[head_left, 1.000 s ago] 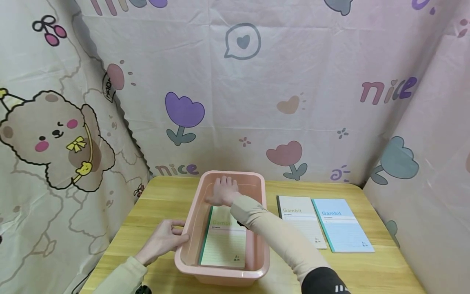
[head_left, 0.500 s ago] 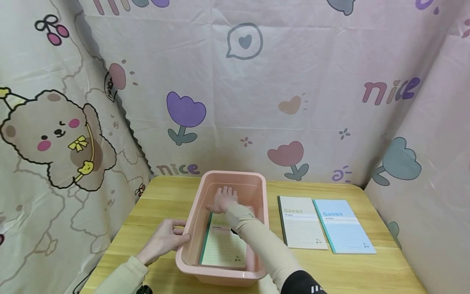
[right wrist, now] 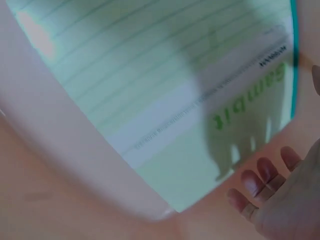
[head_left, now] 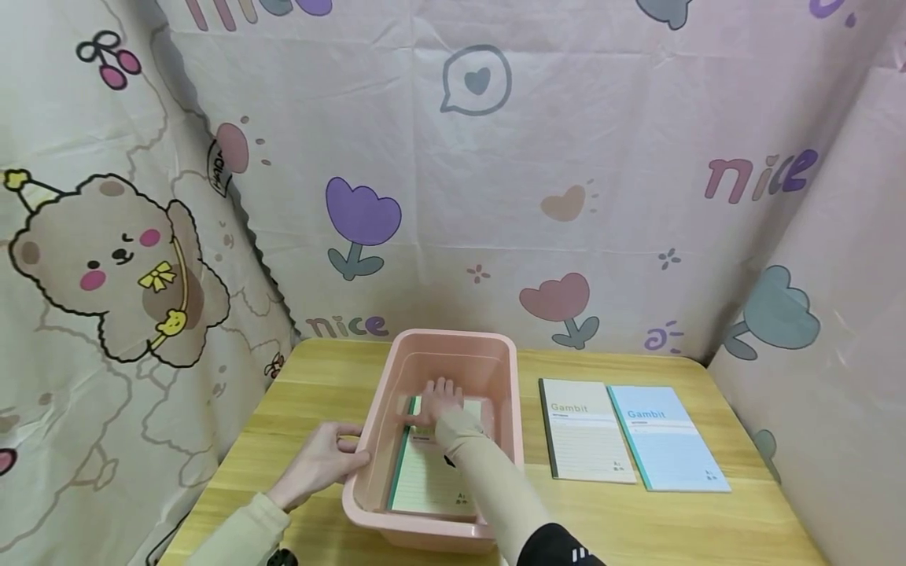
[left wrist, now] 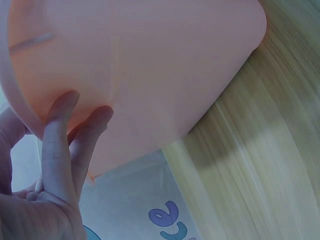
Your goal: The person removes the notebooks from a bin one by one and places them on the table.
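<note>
1. Printed cloth (head_left: 623,118) hangs behind and beside a wooden table (head_left: 322,373); a white notebook (head_left: 589,436) and a blue notebook (head_left: 668,440) lie side by side there, right of the pink tub (head_left: 488,365).
2. The green notebook (head_left: 430,481) is inside the tub, face up.
3. The left hand (head_left: 322,462) pinches the tub's left rim, thumb inside and fingers against the outer wall; best keep that hold firm, so the tub doesn't skid.
4. The right hand (head_left: 440,402) is spread loosely over the notebook's far end, holding nothing; whether it touches the cover, I can't tell.
5. Settling the notebook seems the step in hand: flat fingers and light, even pressure should suit it, without bending the far corners.
6. Its long axis runs near to far, roughly along the tub's length, title end away from the person, teal spine leftward.
</note>
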`<state>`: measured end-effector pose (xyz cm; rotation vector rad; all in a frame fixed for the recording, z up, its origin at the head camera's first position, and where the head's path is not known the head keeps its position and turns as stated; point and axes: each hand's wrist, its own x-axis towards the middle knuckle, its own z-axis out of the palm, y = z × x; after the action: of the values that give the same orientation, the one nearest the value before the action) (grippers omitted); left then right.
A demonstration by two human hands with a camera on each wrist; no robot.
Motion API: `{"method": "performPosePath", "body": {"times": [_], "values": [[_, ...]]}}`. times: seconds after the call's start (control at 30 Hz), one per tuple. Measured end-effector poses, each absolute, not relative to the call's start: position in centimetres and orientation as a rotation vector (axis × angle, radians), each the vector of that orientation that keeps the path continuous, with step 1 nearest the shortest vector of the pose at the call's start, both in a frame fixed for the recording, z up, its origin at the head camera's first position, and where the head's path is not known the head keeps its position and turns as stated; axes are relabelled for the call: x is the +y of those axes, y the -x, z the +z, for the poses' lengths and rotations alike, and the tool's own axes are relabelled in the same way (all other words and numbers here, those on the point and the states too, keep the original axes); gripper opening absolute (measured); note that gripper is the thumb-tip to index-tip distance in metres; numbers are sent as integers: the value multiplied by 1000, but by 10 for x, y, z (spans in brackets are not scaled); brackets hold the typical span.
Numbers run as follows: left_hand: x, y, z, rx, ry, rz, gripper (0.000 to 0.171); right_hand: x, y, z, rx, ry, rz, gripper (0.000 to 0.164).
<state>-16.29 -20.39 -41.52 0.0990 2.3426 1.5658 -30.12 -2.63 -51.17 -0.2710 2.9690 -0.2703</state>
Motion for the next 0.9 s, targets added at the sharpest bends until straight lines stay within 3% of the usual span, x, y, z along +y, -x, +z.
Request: {"method": "performPosePath", "body": {"times": [0.43, 0.9], "values": [[-204, 163, -416, 2353, -116, 1578, 56, -27, 309, -547, 3052, 266, -112, 103], [-203, 162, -416, 2344, -108, 1587, 57, -21, 307, -539, 2907, 314, -121, 100]]}}
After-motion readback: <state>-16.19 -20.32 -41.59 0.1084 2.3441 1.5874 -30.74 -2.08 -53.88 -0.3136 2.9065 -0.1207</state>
